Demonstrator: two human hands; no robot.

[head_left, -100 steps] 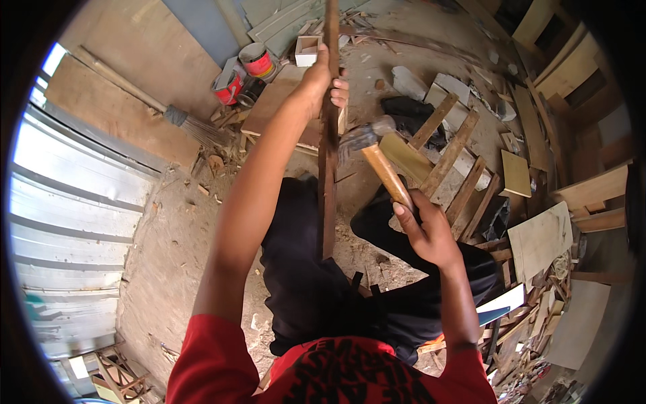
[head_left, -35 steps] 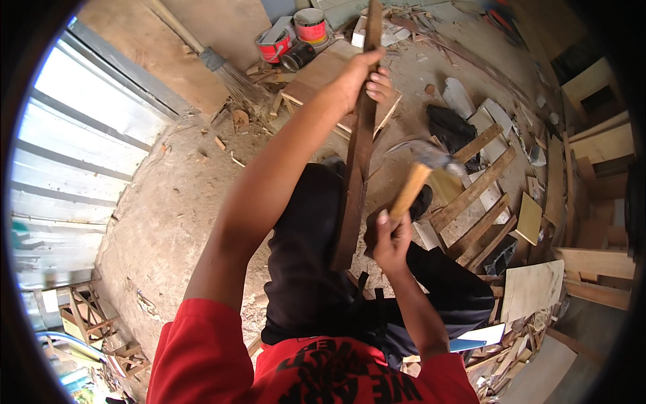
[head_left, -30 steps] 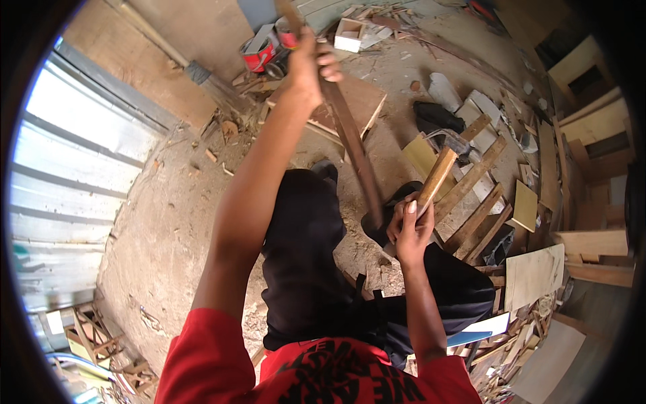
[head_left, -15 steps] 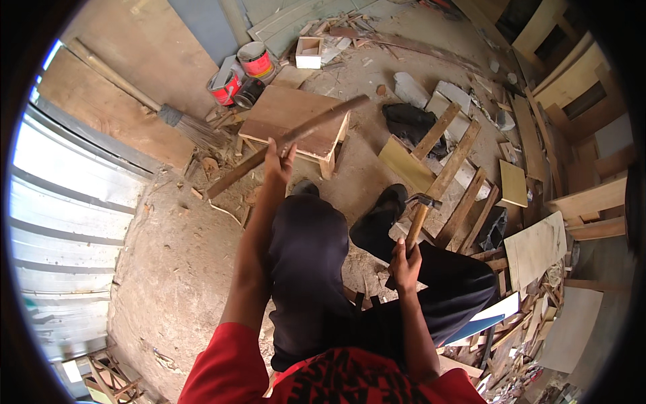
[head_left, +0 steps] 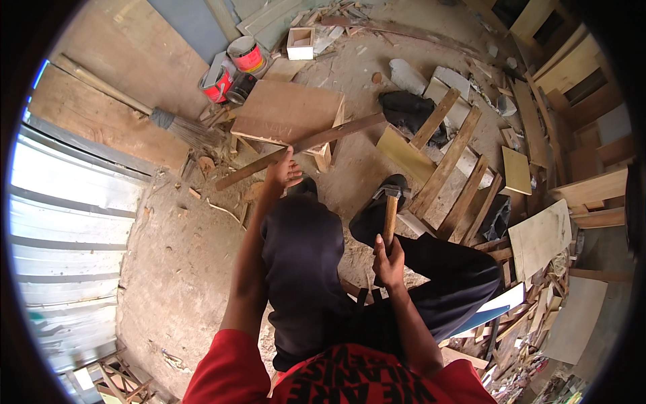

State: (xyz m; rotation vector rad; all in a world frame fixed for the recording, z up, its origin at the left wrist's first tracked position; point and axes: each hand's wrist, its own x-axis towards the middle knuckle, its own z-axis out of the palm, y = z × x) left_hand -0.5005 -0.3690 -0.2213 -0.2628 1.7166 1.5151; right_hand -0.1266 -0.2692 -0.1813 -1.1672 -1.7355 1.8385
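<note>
A long brown wooden strip (head_left: 340,132) slants across the front of a low wooden table (head_left: 289,106). My left hand (head_left: 284,172) is at the strip's middle, one digit lying up against its face. The other fingers are loosely curled below the strip, and part of the grip is hidden. Above my bent right leg, my right hand (head_left: 389,262) is closed around the wooden handle of a claw hammer (head_left: 391,219). The hammer's metal head points away from me, near my right shoe (head_left: 383,202).
Paint cans (head_left: 246,55) and a small wooden box (head_left: 301,44) stand behind the table. To the right lie a slatted wooden frame (head_left: 447,161), a black bag (head_left: 407,111) and scrap boards (head_left: 540,239). A broom (head_left: 165,120) leans at the left.
The strip has come lower and nearer, its face turned, and my left fingers have loosened around it. The hammer has swung left and stands more upright in my right hand.
</note>
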